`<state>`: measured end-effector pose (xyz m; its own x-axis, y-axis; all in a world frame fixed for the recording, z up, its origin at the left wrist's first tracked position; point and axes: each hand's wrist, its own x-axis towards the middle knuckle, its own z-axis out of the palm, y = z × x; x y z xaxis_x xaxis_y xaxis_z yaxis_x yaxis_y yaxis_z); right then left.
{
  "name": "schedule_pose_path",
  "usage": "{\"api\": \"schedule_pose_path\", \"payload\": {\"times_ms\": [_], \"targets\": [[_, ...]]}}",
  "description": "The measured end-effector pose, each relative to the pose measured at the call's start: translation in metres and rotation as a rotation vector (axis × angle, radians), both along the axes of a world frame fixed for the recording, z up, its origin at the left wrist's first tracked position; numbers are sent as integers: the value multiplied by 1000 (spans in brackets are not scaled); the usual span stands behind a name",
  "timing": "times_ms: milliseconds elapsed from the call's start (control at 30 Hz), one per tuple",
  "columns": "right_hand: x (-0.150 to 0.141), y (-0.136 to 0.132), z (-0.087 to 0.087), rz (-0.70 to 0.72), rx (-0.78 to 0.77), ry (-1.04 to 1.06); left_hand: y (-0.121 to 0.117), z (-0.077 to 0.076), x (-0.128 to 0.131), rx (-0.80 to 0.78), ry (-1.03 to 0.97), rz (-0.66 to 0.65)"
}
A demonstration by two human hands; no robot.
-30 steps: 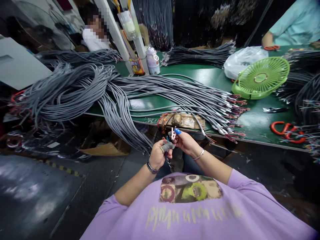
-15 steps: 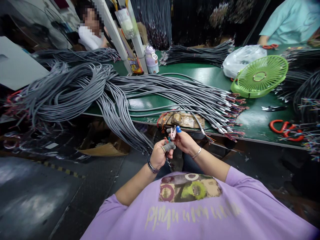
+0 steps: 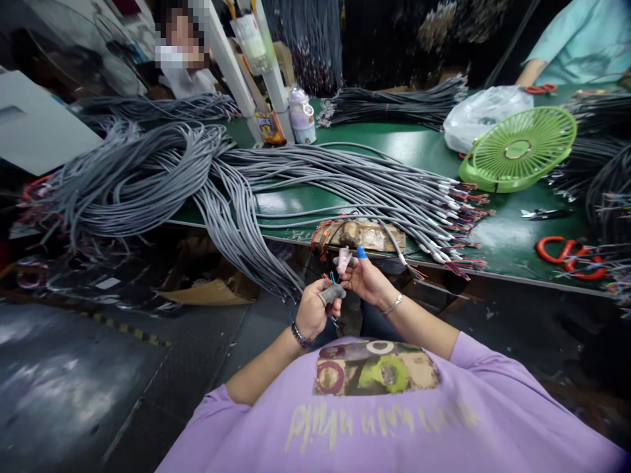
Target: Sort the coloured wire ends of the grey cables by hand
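My left hand, a grey cover on its thumb, is closed around a cable end whose thin coloured wires stick out above the fingers. Just to the right, my right hand wears a blue cover on the thumb tip and pinches a small pale pink clip-like tool. The tool stands slightly apart from the wire ends. Both hands are in front of the table's edge, below a wooden block wrapped in clear tape. Grey cables hang over the edge beside my left hand.
Grey cables with stripped ends cover the green table. To the right are a green fan, orange-handled scissors, small snips and a plastic bag. A bottle stands behind. Two other people sit across the table.
My right hand has drawn a little up and right, taking the pink tool away from the wires. My left hand stays about where it was, still holding the cable end.
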<state>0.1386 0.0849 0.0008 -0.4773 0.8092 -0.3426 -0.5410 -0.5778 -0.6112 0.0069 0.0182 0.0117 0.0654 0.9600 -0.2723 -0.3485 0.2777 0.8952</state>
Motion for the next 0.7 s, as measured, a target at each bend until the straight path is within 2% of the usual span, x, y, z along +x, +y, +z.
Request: {"api": "schedule_pose_path", "payload": {"times_ms": [133,267,400,467,600,700], "targets": [[4,1,7,-7,50,-40,-3,4,4,37,-14,122],[2,0,7,-55,63,-64,-1,5,8,62,-46,275],[-2,-3,-1,-164,179,-152,3,3,12,35,-23,311],[-3,-2,-5,-174,231,-179,4,1,14,32,-8,307],[-7,4,-9,-85,129,-66,4,-3,16,43,-9,292],[-10,7,-6,-104,43,-7,3,-5,16,49,-6,291]]}}
